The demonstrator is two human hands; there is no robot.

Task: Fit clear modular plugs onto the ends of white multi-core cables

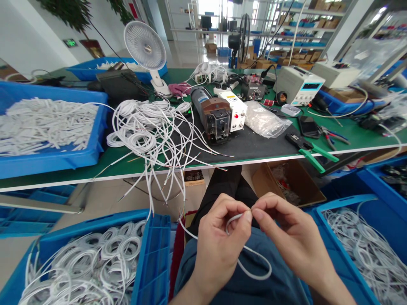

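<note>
Over my lap, my left hand pinches a white cable close to its end. Part of the cable loops below the hands, and another stretch runs off left past my left wrist. My right hand has thumb and forefinger pressed together at the same spot, touching the left fingertips. The cable's tip is hidden between the fingers. On the bench ahead lies a pile of coiled white cables, their stripped ends hanging over the front edge.
A brown-and-black machine and white control box stand mid-bench. Green-handled crimpers and pliers lie right. Blue bins of coiled cables flank me; a blue tray of white pieces sits left. A fan stands behind.
</note>
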